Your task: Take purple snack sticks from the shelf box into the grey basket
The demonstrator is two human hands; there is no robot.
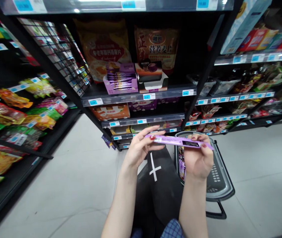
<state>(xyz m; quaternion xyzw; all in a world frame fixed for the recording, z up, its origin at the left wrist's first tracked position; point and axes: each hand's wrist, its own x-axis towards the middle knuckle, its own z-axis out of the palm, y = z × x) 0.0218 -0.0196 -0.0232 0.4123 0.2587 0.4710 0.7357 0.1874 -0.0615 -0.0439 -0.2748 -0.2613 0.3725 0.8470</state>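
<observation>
A long, slim purple sachet with a dark label patch is held level between my two hands. My left hand pinches its left end between thumb and fingers. Its right end is gripped by my right hand. Beyond them, on the shelf, stands an open purple display box with a stack of similar purple sachets. Beside it is a black and orange display box whose contents I cannot make out. Under my right arm a dark grey basket sits on the floor with purple packets inside, partly covered by my hand.
Large cereal bags stand behind the boxes. Lower shelves hold an orange carton and more boxes. Bagged snacks fill the rack at left; more goods line the shelves at right. The basket handle lies toward me on the pale floor.
</observation>
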